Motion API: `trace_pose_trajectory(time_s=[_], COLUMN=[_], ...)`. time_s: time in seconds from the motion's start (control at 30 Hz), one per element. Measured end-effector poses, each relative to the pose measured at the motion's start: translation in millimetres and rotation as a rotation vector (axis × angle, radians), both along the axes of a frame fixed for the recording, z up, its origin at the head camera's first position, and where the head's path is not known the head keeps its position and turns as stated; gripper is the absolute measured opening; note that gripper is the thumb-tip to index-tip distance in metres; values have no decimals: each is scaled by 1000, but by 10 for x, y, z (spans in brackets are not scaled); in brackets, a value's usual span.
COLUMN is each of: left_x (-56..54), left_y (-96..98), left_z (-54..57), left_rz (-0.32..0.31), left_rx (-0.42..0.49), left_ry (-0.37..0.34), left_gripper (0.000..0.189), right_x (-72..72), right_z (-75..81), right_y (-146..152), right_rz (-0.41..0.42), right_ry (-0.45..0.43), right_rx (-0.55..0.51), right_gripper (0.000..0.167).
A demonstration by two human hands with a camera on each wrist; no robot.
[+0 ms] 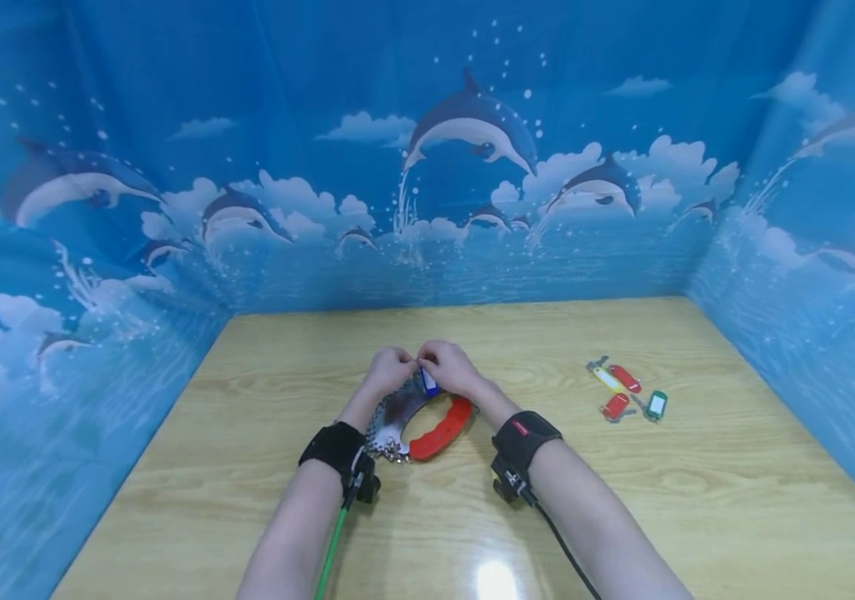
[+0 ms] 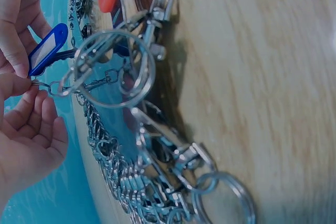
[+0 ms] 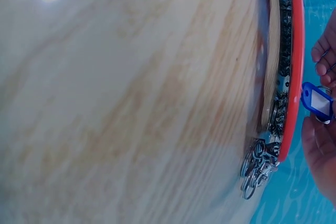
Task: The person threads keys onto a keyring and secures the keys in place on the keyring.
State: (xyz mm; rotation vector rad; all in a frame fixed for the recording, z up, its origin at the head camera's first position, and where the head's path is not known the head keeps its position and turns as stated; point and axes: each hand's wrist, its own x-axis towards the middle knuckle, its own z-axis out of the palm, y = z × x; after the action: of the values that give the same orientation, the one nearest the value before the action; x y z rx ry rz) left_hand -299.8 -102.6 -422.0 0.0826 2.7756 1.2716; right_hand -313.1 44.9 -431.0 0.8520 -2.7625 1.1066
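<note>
My left hand [image 1: 390, 371] pinches a small metal ring [image 2: 38, 83] linked to a snap clasp on a chain, seen in the left wrist view. My right hand [image 1: 452, 367] pinches beside it, fingertips close to the left ones, at a blue key tag [image 2: 48, 49] with a white label. A dark key [image 2: 64, 54] shows beside the tag. Below the hands lies a round key holder with a red curved handle [image 1: 442, 433] and a band of metal chains, clasps and split rings [image 2: 142, 182]. The ring's join is partly hidden by my fingertips.
To the right on the wooden table [image 1: 697, 500] lie several tagged keys: a yellow tag [image 1: 607, 379], two red tags [image 1: 626, 379] and a green tag [image 1: 657, 404]. A blue dolphin-print curtain [image 1: 322, 167] encloses the table at the back and sides.
</note>
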Motion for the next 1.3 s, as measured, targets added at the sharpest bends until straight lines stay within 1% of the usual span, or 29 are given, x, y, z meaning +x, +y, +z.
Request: trace_pose_trajectory(time_s=[0.1, 0.2, 0.27, 0.33, 0.43, 0.5, 0.6, 0.67, 0.73, 0.83, 0.93, 1.03, 1.13, 1.3], left_x=[-4, -1, 5, 14, 33, 43, 46, 39, 27, 16, 18, 30, 42, 58], left_y=[-1, 1, 1, -1, -1, 3, 14, 23, 37, 66, 92, 103, 96, 83], left_z=[-15, -26, -35, -41, -43, -45, -52, -52, -43, -7, 28, 49, 49, 52], left_rz=[33, 49, 39, 15, -9, -16, -7, 9, 32, 64, 84, 98, 110, 107], left_rx=[21, 29, 21, 4, 1, 5, 8, 1, -5, -5, 0, 1, 6, 21], left_ry=[0, 16, 25, 43, 63, 80, 83, 75, 52, 17, -1, -3, -15, -22], left_gripper=[23, 22, 23, 22, 18, 18, 18, 18, 18, 18, 17, 17, 17, 15], right_x=[-2, -5, -11, -17, -27, -26, -19, -16, -14, -15, -12, -9, -1, 6], right_z=[-11, -9, -13, -19, -41, -53, -58, -53, -42, -22, -8, -4, -6, 2], right_y=[5, 10, 14, 15, 12, 12, 12, 11, 13, 20, 26, 30, 27, 12], right_rz=[3, -20, -44, -73, -107, -123, -123, -115, -108, -102, -93, -80, -60, -44], right_ry=[11, -13, -35, -61, -83, -93, -86, -74, -61, -58, -67, -59, -32, 3], right_rx=[16, -19, -58, -97, -123, -132, -132, -118, -101, -86, -86, -74, -46, -16], right_gripper=[11, 12, 11, 11, 11, 10, 10, 10, 10, 11, 12, 12, 12, 13])
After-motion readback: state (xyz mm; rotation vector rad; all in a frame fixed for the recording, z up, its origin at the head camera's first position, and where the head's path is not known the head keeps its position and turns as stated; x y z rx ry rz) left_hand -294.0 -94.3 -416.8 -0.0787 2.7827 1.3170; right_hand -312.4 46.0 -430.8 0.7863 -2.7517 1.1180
